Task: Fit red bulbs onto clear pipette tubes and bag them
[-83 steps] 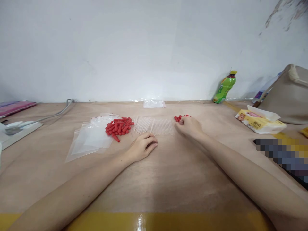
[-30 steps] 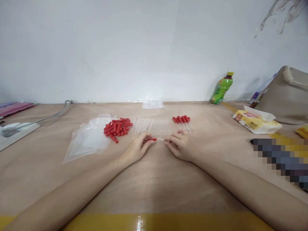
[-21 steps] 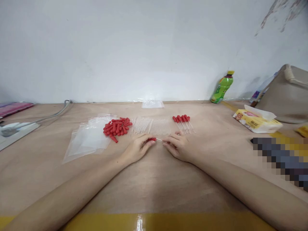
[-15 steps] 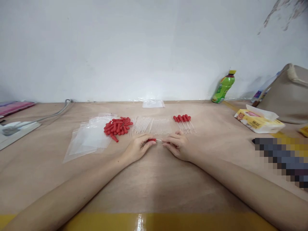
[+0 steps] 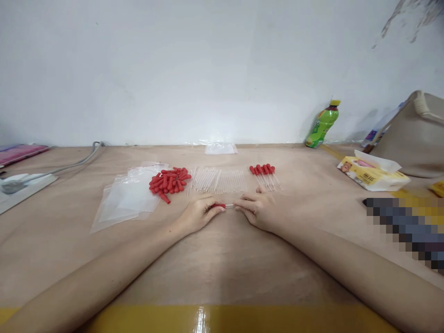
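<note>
My left hand point(image 5: 202, 212) pinches a red rubber dropper bulb point(image 5: 219, 206), its fingers covering most of it. Opposite it, my right hand point(image 5: 255, 209) is closed on a thin glass dropper tube point(image 5: 229, 206), whose left end meets the bulb's mouth. How deep the tube sits inside cannot be seen. Beyond my left hand lies a heap of red bulbs point(image 5: 169, 181). Loose glass tubes point(image 5: 218, 180) are spread side by side in the middle. Past my right hand, several droppers with red bulbs on them point(image 5: 264, 171) lie in a row.
Clear plastic bags point(image 5: 130, 196) lie flat left of the bulb heap, with another bag point(image 5: 221, 148) by the wall. Toward the right are a green bottle point(image 5: 323, 125), a yellow tissue pack point(image 5: 374, 175) and a beige bag point(image 5: 412, 138). A grey cable point(image 5: 78, 163) runs at left.
Both hands stay nearly in place. The tube and bulb now lie more in line with each other, and the view has shifted very slightly.
</note>
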The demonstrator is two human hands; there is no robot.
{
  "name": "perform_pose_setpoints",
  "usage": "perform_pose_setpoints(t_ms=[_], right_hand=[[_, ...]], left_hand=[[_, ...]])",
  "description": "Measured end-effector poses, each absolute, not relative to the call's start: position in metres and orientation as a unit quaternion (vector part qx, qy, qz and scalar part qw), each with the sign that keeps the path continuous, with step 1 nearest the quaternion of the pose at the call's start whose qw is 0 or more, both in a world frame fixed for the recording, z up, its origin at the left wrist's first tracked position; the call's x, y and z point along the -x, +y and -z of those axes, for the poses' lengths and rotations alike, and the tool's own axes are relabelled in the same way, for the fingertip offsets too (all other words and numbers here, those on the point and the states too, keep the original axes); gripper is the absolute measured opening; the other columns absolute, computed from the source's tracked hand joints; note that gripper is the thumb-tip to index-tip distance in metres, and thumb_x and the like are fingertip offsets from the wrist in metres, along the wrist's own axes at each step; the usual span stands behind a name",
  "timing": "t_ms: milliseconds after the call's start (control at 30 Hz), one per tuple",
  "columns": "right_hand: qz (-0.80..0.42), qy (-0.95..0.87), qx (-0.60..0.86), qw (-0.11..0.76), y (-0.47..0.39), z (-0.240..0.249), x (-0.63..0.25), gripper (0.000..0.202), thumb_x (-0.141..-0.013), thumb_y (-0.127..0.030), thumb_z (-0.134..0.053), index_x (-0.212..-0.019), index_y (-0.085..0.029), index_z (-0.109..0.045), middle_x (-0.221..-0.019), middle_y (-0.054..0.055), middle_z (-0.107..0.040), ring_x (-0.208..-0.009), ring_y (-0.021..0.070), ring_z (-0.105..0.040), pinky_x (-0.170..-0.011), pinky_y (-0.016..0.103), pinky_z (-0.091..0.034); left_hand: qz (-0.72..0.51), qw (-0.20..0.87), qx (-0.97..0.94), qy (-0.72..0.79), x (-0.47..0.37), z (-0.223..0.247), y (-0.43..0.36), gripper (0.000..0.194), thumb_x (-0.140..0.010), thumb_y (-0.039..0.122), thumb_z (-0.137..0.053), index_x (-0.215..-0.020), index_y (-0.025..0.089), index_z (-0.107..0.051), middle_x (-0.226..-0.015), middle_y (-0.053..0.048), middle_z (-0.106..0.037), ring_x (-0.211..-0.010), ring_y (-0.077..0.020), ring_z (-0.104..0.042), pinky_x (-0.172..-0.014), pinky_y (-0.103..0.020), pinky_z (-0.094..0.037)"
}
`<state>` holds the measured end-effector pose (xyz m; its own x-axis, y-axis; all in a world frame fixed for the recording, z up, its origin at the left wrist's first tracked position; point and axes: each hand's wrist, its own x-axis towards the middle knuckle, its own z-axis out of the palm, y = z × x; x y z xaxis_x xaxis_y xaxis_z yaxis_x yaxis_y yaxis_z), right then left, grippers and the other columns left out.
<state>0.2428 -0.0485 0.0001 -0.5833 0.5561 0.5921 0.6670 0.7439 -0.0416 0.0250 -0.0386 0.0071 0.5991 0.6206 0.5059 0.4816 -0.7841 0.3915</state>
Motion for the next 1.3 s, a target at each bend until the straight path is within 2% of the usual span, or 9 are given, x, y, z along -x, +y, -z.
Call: perform_pose_setpoints(t_ms=[167,333,467,600,733,1000,1300], right_hand=[[0.106,-0.876,0.355,0.307,-0.049,0.008,-0.241,0.02,-0.087,-0.026,-0.048,-0.092,-0.024,-0.067,-0.077,0.001,-0.065,-0.064,0.0105,-0.051,-0.067,0.03,-0.025],[0.078,-0.887,0.351,0.289,-0.046,0.008,-0.24,0.02,-0.087,-0.027,-0.047,-0.086,-0.024,-0.067,-0.075,0.0,-0.065,-0.061,0.0099,-0.051,-0.068,0.03,-0.026],[0.038,-0.898,0.327,0.291,-0.045,0.005,-0.241,0.021,-0.088,-0.024,-0.044,-0.092,-0.021,-0.065,-0.074,0.001,-0.063,-0.065,0.0117,-0.053,-0.068,0.029,-0.03],[0.012,-0.888,0.328,0.322,-0.043,0.004,-0.244,0.02,-0.087,-0.023,-0.044,-0.098,-0.016,-0.059,-0.082,0.005,-0.061,-0.074,0.0146,-0.053,-0.07,0.028,-0.037],[0.0,-0.883,0.331,0.333,-0.042,0.006,-0.245,0.014,-0.086,-0.021,-0.044,-0.088,-0.016,-0.057,-0.08,0.005,-0.059,-0.073,0.0146,-0.052,-0.069,0.027,-0.039],[0.021,-0.882,0.306,0.356,-0.044,0.004,-0.239,0.02,-0.088,-0.02,-0.039,-0.078,-0.016,-0.055,-0.069,0.004,-0.057,-0.063,0.0128,-0.048,-0.064,0.027,-0.035],[0.051,-0.895,0.3,0.327,-0.045,0.005,-0.233,0.027,-0.089,-0.021,-0.035,-0.071,-0.015,-0.055,-0.063,0.002,-0.055,-0.058,0.012,-0.044,-0.062,0.028,-0.03]], left_hand=[[-0.32,0.099,-0.892,0.304,-0.024,-0.006,-0.039,0.014,-0.083,0.025,-0.054,-0.085,0.016,-0.064,-0.076,-0.003,-0.065,-0.07,-0.0126,-0.058,-0.064,-0.023,-0.044],[-0.323,0.087,-0.895,0.294,-0.023,-0.005,-0.039,0.015,-0.082,0.027,-0.055,-0.083,0.015,-0.063,-0.075,-0.003,-0.064,-0.067,-0.0121,-0.056,-0.062,-0.022,-0.044],[-0.326,0.089,-0.891,0.302,-0.024,-0.006,-0.039,0.015,-0.081,0.027,-0.056,-0.084,0.015,-0.063,-0.076,-0.003,-0.064,-0.068,-0.0126,-0.057,-0.062,-0.023,-0.044],[-0.33,0.103,-0.876,0.337,-0.025,-0.007,-0.039,0.016,-0.082,0.028,-0.055,-0.089,0.017,-0.063,-0.08,-0.003,-0.066,-0.07,-0.0129,-0.059,-0.064,-0.024,-0.046],[-0.317,0.13,-0.866,0.364,-0.025,-0.008,-0.038,0.016,-0.083,0.027,-0.053,-0.089,0.018,-0.064,-0.081,-0.002,-0.066,-0.069,-0.0122,-0.059,-0.063,-0.023,-0.046],[-0.33,0.21,-0.847,0.361,-0.025,-0.008,-0.04,0.017,-0.082,0.028,-0.054,-0.085,0.016,-0.065,-0.08,-0.002,-0.067,-0.071,-0.0127,-0.06,-0.063,-0.023,-0.047],[-0.319,0.185,-0.87,0.327,-0.026,-0.008,-0.041,0.013,-0.081,0.023,-0.055,-0.088,0.016,-0.063,-0.082,-0.003,-0.066,-0.074,-0.0132,-0.06,-0.067,-0.024,-0.047]])
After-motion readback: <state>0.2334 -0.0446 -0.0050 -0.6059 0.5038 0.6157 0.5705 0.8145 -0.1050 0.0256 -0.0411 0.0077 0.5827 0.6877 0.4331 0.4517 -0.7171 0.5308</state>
